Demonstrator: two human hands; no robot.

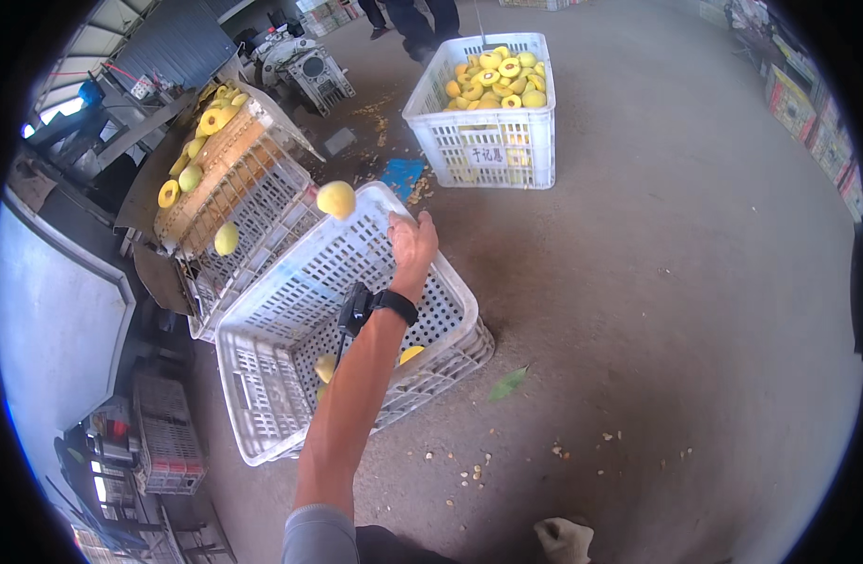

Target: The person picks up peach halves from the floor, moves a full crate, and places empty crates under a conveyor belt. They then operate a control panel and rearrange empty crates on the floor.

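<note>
My left hand point(414, 243), bare, with a black strap and small device at the wrist, is closed over the far right rim of a white plastic crate point(262, 359). A few yellow fruits point(411, 354) lie inside it. A pale yellow fruit point(336, 199) appears in mid-air over the crate's far edge. Near the bottom edge, my right hand point(564, 541) wears a pale glove; its fingers are curled and partly cut off, so whether it holds anything is unclear. Left of the crate, halved yellow peaches or similar fruit point(209, 121) lie on a worn orange-brown machine part point(223, 158).
Beyond stands another white crate point(486, 116) filled with halved yellow fruit. A person's dark-trousered legs point(417, 25) are behind it. A metal machine housing point(308, 67), a blue scrap point(403, 178), a leaf point(508, 383) and scattered pits or shells point(473, 474) are around. A slatted crate point(169, 430) sits lower left.
</note>
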